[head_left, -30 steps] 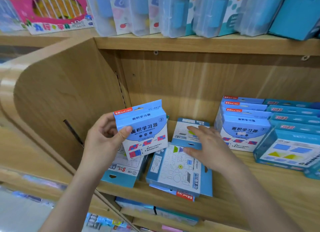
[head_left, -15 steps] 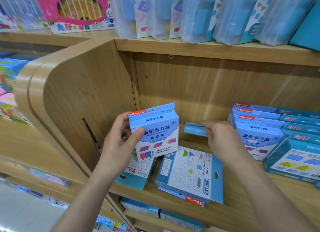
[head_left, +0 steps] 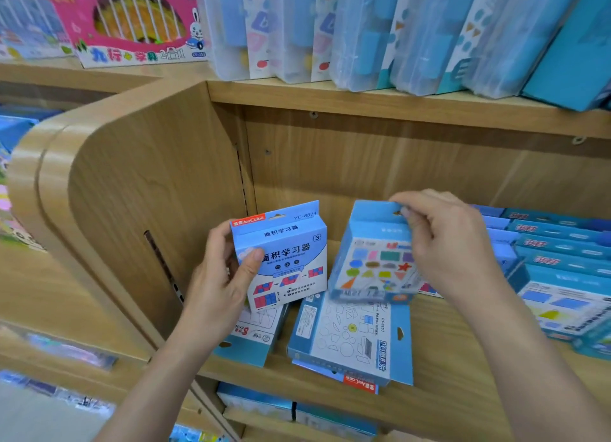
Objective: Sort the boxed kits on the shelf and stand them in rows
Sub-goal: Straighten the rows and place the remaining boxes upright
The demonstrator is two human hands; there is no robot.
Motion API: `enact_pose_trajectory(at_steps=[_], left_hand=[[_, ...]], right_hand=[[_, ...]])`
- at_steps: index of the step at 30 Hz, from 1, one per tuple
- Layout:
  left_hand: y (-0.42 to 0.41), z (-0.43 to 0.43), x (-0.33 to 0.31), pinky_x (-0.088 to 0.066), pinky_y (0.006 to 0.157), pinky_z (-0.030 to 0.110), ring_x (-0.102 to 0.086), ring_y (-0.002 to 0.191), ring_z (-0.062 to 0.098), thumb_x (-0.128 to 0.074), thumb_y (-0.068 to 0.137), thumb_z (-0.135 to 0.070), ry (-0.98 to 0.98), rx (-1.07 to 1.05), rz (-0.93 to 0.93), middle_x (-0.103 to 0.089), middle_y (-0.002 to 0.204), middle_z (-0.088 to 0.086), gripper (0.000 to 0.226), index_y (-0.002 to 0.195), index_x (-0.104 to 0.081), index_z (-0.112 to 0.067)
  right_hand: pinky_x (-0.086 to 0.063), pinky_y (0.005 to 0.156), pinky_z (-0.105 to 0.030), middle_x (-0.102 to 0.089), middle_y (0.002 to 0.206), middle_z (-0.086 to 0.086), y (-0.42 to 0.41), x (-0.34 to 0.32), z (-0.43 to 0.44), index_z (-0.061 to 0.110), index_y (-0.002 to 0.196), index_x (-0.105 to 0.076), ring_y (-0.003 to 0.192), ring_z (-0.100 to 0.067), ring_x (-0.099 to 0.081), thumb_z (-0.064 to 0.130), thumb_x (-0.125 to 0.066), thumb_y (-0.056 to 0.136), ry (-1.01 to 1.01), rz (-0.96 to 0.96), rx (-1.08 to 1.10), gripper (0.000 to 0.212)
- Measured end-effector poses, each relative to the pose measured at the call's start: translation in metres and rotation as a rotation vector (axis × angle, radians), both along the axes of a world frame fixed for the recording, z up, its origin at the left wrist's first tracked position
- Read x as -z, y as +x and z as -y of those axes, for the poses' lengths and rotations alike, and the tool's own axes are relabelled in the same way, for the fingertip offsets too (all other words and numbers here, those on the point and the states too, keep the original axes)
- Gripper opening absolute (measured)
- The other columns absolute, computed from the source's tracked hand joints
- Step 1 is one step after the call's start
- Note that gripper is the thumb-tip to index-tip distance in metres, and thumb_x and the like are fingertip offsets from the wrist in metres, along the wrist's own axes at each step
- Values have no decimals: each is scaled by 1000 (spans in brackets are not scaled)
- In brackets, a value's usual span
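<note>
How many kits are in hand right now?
2. The white-and-blue kit is gripped by the left hand; the shapes kit, tilted beside it, is pinched at its top tab by the right hand. Another hidden behind either cannot be ruled out.

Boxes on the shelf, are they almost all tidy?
Partly. The right-side rows already stand. The left hand holds a white-and-blue box, the right hand pinches a colourful-shapes box by its tab. Several flat boxes beneath them are left to stand up.
</note>
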State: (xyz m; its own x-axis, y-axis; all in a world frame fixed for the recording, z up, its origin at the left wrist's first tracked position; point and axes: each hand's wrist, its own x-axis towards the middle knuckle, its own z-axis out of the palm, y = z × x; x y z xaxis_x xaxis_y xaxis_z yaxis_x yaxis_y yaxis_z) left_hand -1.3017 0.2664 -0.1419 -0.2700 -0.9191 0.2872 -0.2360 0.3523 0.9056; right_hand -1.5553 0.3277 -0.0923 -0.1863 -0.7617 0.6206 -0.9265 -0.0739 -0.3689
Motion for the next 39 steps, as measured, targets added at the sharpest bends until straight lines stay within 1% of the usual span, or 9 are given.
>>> enact_pose_trajectory(at_steps=[6,10,12,14,21,28,30,33,39], left_hand=[[1,2,2,-56,64,21,-68,88,0,-58,87,-31,6,-19,8,-68,101,-20,39,121,-39,-35],[1,2,1,-55,61,18,-68,85,-1,-59,85,-32,0,-17,19,-68,102,-17,41,121,-40,-35],[1,1,2,-54,58,18,-68,84,2,-59,86,-31,-6,-21,20,-70,100,-16,34,117,-44,-34],[0,-1,2,-52,58,14,-68,85,1,-59,87,-31,-15,-30,5,-70,99,-20,26,109,-46,-36],[-41,-7,-29,-49,62,10,-64,90,-8,-53,86,-30,-160,91,-79,-64,97,-35,23,104,-43,-39],[-110,-10,-40,-51,62,12,-64,97,1,-52,86,-33,-145,318,-83,-64,110,-10,21,104,-42,-37],[-128,-9,-40,-54,65,17,-64,96,0,-51,88,-35,-153,356,-53,-65,109,-13,20,105,-40,-38],[-152,-6,-37,-57,72,28,-65,95,0,-50,91,-35,-154,411,-13,-66,105,-21,19,107,-40,-36],[-185,1,-17,-53,83,35,-60,102,-1,-49,95,-35,-153,486,172,-61,113,-19,24,115,-40,-25]], right_hand=[[-30,84,-3,-50,105,9,15,18,-15,27,113,-65,101,-5,-47,20,-64,88,-36,234,-46,26],[-50,86,-25,-47,128,10,17,26,-31,51,125,-42,121,-4,-46,45,-70,71,39,724,-50,61],[-53,88,-38,-61,124,9,15,36,-36,41,121,-49,116,-11,-57,42,-69,70,91,921,-119,55],[-55,74,-30,-73,99,12,13,40,-39,26,107,-60,92,-6,-69,33,-67,72,73,1017,-169,36],[-53,60,-14,-74,88,16,-16,25,-97,27,97,-63,80,-4,-70,21,-76,70,58,1010,-131,30],[-42,54,0,-67,70,26,-56,32,-154,28,81,-56,67,17,-61,-6,-62,81,28,1014,50,34],[-48,57,-6,-72,76,22,-63,31,-166,23,83,-66,73,6,-67,19,-79,73,24,1019,33,17],[-53,61,-14,-75,95,9,-74,36,-179,37,94,-72,83,-6,-70,67,-82,38,7,1001,-17,64],[-54,61,-17,-74,92,5,-84,44,-183,30,91,-72,80,-9,-70,62,-82,49,-26,1016,-27,54]])
